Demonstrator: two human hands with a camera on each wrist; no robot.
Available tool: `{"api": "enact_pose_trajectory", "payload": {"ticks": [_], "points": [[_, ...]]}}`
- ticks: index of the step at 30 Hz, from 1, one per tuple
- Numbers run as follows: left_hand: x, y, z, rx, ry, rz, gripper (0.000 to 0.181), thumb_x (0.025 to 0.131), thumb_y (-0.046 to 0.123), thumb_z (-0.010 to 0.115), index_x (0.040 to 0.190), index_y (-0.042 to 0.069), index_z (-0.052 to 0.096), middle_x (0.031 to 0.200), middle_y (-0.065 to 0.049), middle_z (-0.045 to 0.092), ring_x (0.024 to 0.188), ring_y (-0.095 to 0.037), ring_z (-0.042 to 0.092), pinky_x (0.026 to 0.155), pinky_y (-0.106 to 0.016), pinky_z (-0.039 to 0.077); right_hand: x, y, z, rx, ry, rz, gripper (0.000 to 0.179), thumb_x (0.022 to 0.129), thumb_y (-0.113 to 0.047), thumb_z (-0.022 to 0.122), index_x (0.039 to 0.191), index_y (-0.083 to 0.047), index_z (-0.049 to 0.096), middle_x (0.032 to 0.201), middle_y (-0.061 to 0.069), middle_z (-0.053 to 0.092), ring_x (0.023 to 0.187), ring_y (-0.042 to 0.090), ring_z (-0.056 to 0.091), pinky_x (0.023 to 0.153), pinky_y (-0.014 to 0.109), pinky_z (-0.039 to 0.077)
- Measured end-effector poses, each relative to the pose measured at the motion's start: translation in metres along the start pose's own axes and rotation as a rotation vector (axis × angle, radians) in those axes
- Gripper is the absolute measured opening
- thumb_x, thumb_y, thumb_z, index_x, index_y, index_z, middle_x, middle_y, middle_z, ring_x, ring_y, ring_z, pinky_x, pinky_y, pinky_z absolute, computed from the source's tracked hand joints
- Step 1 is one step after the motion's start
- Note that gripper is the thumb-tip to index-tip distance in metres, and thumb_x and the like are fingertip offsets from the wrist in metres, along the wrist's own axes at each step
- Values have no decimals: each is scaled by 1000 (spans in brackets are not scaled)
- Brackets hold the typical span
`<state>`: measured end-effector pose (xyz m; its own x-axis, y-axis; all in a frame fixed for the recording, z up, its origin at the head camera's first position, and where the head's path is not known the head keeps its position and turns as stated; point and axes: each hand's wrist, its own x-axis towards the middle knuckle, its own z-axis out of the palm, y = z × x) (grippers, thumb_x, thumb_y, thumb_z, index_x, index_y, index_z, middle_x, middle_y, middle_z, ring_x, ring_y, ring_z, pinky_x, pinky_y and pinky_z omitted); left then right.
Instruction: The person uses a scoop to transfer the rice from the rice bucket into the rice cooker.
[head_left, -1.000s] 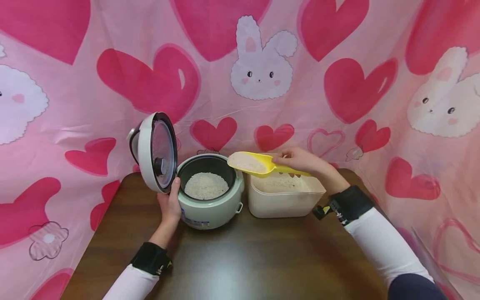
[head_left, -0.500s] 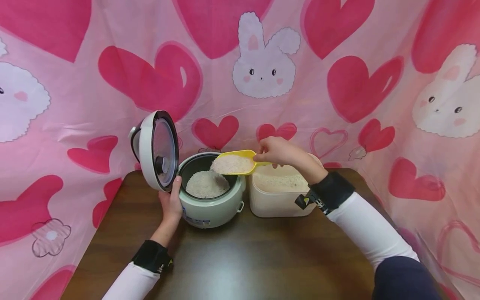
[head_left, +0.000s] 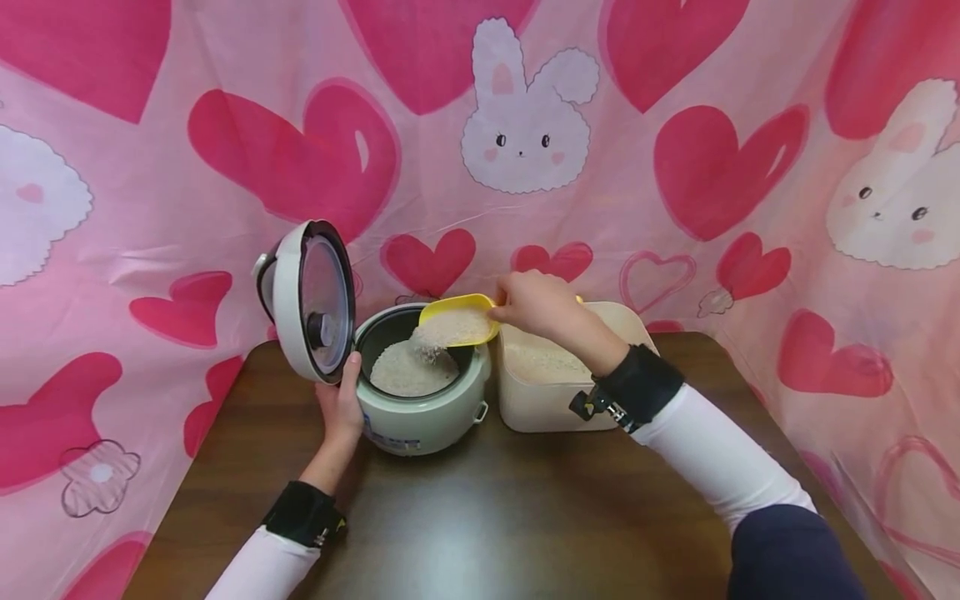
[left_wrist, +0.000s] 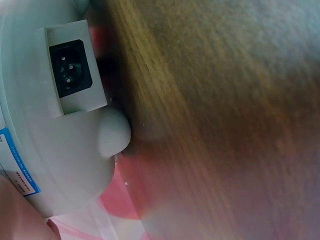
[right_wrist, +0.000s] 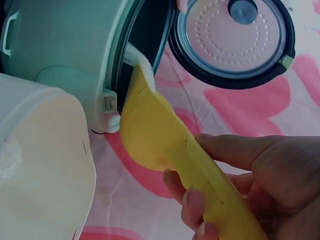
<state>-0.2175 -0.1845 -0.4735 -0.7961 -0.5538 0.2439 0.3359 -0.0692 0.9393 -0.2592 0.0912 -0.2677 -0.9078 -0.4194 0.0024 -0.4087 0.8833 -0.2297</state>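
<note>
My right hand (head_left: 536, 308) grips the handle of a yellow scoop (right_wrist: 155, 135), tilted over the open rice cooker (head_left: 423, 425). White rice grains (head_left: 431, 346) slide from its lip onto the rice heap (head_left: 405, 375) in the dark inner pot. At the cooker's left side, my left hand (head_left: 341, 408) holds the lower edge of the raised lid (head_left: 288, 308), thumb on the near side. Its other fingers are mostly hidden behind the lid. The left wrist view shows only a bit of that hand (left_wrist: 20, 215) against the cooker's pale body (left_wrist: 65, 160).
Right of the cooker stands a cream rice bin (head_left: 543, 408) with rice inside, partly under my right forearm. A power socket (left_wrist: 71, 67) shows on the cooker's side. Both stand on a dark wooden table (head_left: 450, 517), before a pink heart-and-rabbit cloth (head_left: 435, 183).
My right hand has carried the loaded scoop left from above the bin to over the cooker and tipped it; rice now falls into the pot. My left hand stays at the lid.
</note>
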Motion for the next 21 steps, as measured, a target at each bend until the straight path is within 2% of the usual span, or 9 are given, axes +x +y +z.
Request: {"api": "enact_pose_trajectory", "payload": {"ticks": [5,13,21], "points": [[0,-1,0,-8,1,12,48,98,16,63,142,-3,56,138,-12,64,120,-6,57,111,-23,38,1,-5,4,-47,29,-2,22,94,-33,75,99,-12,71,81,2,69,77,24,62,67,41,51],[0,-2,0,16,-6,1,50,98,18,62,144,-2,54,145,-19,59,123,-5,54,111,-23,37,0,-13,9,-119,121,-23,28,95,-32,76,107,-7,71,93,6,75,84,28,67,71,46,56],[-1,-2,0,27,-2,5,49,98,18,62,143,-2,55,143,-19,60,122,-6,55,111,-24,37,0,-16,14,-160,165,-35,28,95,-32,76,106,-8,67,88,6,71,80,28,65,68,44,56]]}}
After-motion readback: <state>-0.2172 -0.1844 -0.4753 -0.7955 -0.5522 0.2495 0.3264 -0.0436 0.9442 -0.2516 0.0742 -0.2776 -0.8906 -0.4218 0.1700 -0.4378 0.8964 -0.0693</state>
